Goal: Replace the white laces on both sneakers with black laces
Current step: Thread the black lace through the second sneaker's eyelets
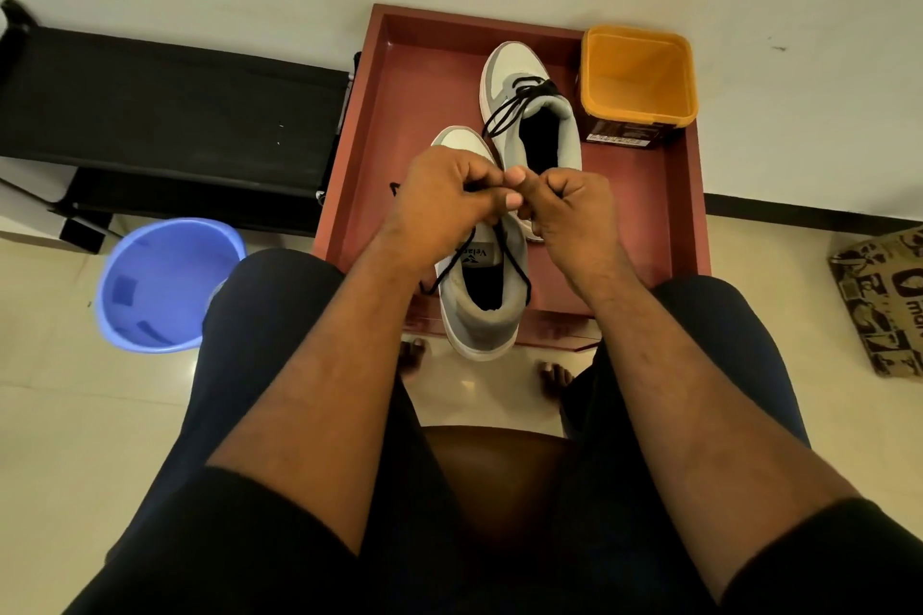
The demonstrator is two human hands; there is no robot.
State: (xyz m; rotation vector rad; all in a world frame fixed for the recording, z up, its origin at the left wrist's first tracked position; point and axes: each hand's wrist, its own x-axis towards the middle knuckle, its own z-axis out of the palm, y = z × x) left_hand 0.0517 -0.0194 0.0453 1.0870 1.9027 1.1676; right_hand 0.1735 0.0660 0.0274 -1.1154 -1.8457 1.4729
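Head view: both hands meet over the near sneaker (482, 295).
Left hand (439, 195) and right hand (569, 205) pinch its black lace (519, 265), fingers curled, thumbs touching.

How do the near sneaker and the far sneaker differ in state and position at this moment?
Both hands, the left hand and the right hand, pinch the black lace over the near sneaker; the far sneaker is untouched, its black lace lying loose over its tongue. The near sneaker's heel overhangs the red tray's front edge; the far one sits fully inside. Both are grey and white, toes pointing away.
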